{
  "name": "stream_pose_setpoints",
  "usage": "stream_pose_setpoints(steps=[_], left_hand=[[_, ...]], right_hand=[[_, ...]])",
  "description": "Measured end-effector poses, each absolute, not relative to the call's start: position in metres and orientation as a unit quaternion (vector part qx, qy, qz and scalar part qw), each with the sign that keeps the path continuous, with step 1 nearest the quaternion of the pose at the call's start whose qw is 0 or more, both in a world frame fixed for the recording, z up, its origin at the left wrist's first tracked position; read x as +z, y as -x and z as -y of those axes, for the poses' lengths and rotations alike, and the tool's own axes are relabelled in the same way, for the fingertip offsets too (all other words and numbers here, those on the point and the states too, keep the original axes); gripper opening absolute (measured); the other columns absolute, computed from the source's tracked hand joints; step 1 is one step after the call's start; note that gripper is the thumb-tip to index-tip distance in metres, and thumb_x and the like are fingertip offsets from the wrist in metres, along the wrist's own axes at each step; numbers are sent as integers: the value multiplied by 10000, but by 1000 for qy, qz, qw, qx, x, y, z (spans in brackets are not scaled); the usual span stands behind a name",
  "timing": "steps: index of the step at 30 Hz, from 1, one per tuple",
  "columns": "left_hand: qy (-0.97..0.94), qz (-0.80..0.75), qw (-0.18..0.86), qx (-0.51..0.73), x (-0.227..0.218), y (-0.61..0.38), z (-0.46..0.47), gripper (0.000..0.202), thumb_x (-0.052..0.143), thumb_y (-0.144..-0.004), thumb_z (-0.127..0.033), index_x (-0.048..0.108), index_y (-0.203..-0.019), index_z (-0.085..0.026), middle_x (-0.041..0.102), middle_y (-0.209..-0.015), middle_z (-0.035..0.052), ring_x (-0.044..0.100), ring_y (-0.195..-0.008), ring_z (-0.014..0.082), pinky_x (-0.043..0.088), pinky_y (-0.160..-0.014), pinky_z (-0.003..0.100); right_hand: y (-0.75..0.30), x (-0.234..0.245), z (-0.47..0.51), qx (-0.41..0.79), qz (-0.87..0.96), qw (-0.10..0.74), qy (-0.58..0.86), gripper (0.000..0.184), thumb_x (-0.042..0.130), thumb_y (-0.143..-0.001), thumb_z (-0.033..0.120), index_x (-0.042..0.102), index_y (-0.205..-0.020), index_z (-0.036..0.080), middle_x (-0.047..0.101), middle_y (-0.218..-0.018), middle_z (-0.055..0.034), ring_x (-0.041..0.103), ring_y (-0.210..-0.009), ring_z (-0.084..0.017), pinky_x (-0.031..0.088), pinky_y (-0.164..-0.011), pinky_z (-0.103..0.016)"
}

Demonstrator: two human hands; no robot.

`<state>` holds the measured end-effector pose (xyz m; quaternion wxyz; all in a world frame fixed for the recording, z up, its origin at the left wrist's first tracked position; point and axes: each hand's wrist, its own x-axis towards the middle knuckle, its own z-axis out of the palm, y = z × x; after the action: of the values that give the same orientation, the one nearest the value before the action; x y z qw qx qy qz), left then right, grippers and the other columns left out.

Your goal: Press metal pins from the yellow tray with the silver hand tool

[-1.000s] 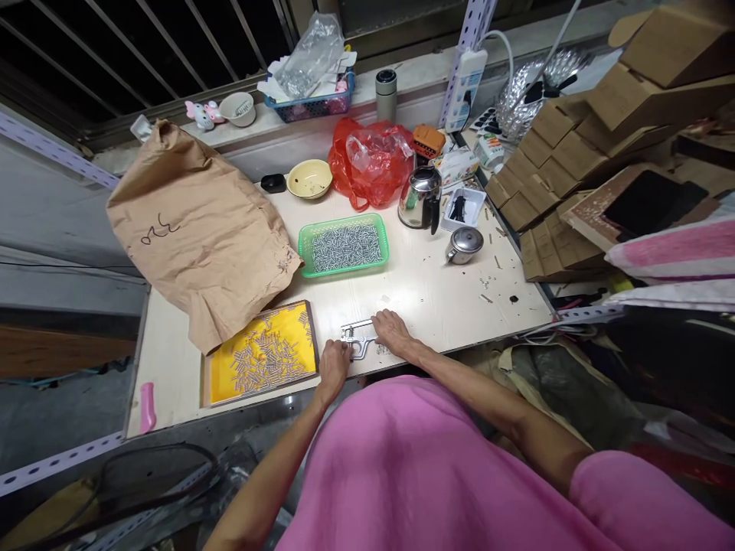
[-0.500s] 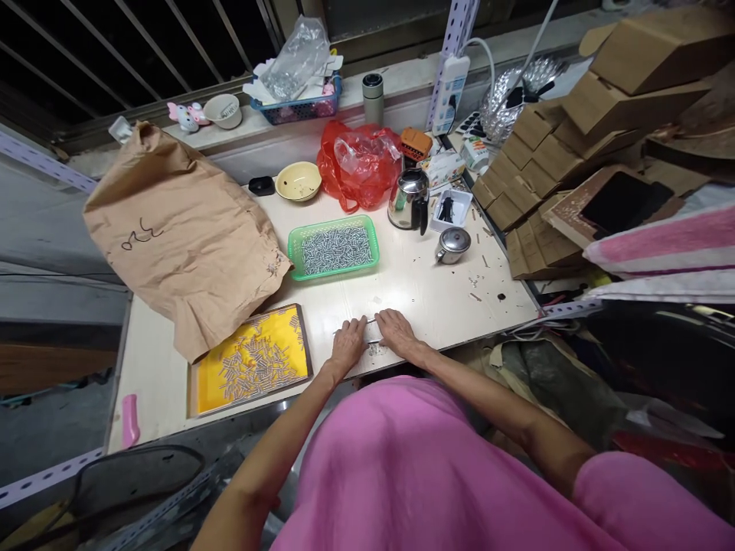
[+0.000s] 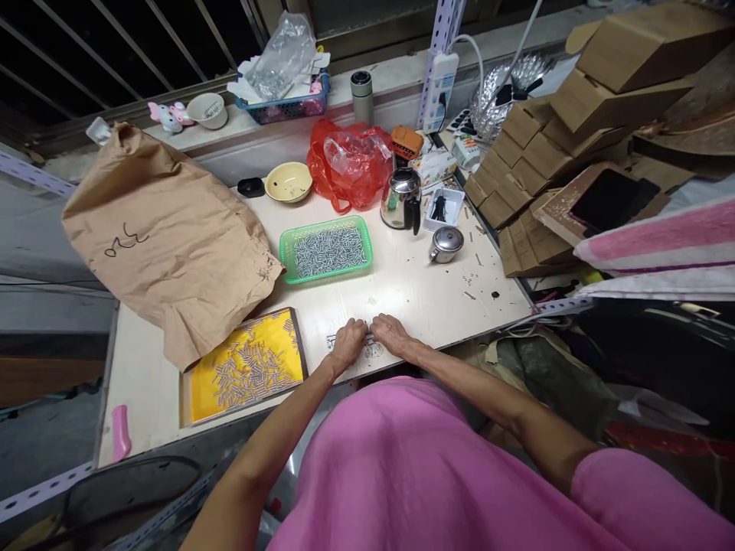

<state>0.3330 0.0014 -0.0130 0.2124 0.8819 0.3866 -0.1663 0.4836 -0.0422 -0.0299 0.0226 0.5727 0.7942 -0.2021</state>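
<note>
My left hand (image 3: 349, 342) and my right hand (image 3: 392, 334) are close together at the front of the table (image 3: 425, 306), thumbs toward each other. The fingers of both are bent and pressed together over something thin and small that they mostly hide. A short dark-edged strip (image 3: 331, 341) shows just left of my left hand, and dark marks (image 3: 373, 350) lie on the tabletop between the hands. To the left sits a yellow-lined tray (image 3: 198, 389) with many small metal pins (image 3: 253, 373). Beyond the hands is a green plastic basket (image 3: 285, 264) full of similar metal pieces (image 3: 330, 251).
A large brown paper bag (image 3: 172, 237) leans over the tray's back edge. Behind the basket are a yellow bowl (image 3: 289, 184), a red plastic bag (image 3: 350, 164) and a steel kettle (image 3: 400, 200). A lidded metal pot (image 3: 446, 245) and stacked cardboard boxes (image 3: 534, 168) stand right.
My hands have drawn slightly closer together over the thin thing, and the pale gap between them has narrowed. The dark-edged strip now shows more at the left. The whole view has shifted a little.
</note>
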Motion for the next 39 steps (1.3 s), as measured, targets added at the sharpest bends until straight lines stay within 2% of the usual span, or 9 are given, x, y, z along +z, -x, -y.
stream_pose_setpoints(steps=[7, 10, 12, 17, 21, 26, 31, 34, 39], left_hand=[[-878, -401, 201, -171, -8, -333, 5, 121, 525, -860, -118, 579, -955, -170, 587, -1045, 103, 509, -1065, 242, 492, -814, 340], [-884, -415, 183, -114, -15, -326, 18, 318, 560, -830, -115, 536, -1142, -170, 571, -1181, 118, 496, -1154, 253, 480, -910, 383], [-886, -426, 170, -63, -22, -321, 30, 440, 509, -842, -89, 467, -1272, -171, 509, -1332, 139, 442, -1272, 263, 435, -1000, 435], [-901, -369, 228, -25, -35, -312, 59, 499, 508, -867, -135, 441, -1359, -190, 395, -1492, 136, 269, -1428, 292, 327, -1110, 501], [-897, -335, 286, -45, -35, -306, 71, 577, 594, -855, -230, 411, -1401, -204, 396, -1500, 126, 236, -1441, 295, 263, -1146, 520], [-888, -345, 303, -25, -33, -306, 75, 586, 603, -858, -271, 411, -1407, -198, 392, -1499, 138, 226, -1444, 301, 232, -1151, 538], [-881, -331, 338, 11, -29, -297, 80, 483, 628, -842, -327, 542, -1289, -165, 541, -1349, 155, 425, -1328, 311, 349, -1094, 481], [-881, -322, 345, 27, -21, -275, 91, 303, 525, -911, -306, 617, -1173, -187, 648, -1144, 104, 585, -1117, 236, 458, -974, 375], [-832, -478, 253, 121, -6, -215, 93, 302, 389, -971, -288, 671, -954, -179, 635, -854, 68, 601, -838, 167, 483, -781, 282]], right_hand=[[-482, -31, 46, -201, -789, 11, -581, 121, 638, -881, 214, 662, -983, 154, 637, -1018, -86, 556, -1005, -209, 431, -833, -298], [-487, -23, 48, -201, -778, -3, -596, 356, 735, -805, 313, 620, -1101, 151, 599, -1109, -108, 525, -1043, -237, 435, -837, -330], [-490, -19, 47, -207, -776, -12, -595, 419, 728, -808, 354, 593, -1160, 171, 587, -1141, -107, 506, -1062, -245, 430, -841, -342], [-494, -21, 28, -187, -777, 21, -601, 149, 546, -920, 194, 644, -1030, 169, 613, -1101, -107, 487, -1057, -246, 399, -831, -338], [-494, -26, 0, -160, -810, 34, -563, 222, 445, -935, 105, 645, -1005, 170, 633, -1063, -111, 487, -1013, -243, 372, -831, -365], [-474, -19, -13, -130, -820, 38, -556, 259, 455, -894, 47, 644, -1023, 167, 626, -1070, -126, 476, -1025, -256, 365, -825, -378], [-426, -7, 11, -171, -932, 13, -319, 157, 538, -905, 176, 677, -952, 233, 604, -1102, -75, 448, -1074, -230, 374, -821, -343], [-403, -9, 18, -144, -959, 23, -243, 136, 574, -882, 187, 694, -825, 215, 604, -1099, -73, 432, -1119, -245, 369, -845, -353], [-388, -22, 14, -114, -975, 42, -187, 155, 552, -902, 188, 702, -866, 188, 616, -1071, -92, 448, -1120, -264, 370, -847, -376]])
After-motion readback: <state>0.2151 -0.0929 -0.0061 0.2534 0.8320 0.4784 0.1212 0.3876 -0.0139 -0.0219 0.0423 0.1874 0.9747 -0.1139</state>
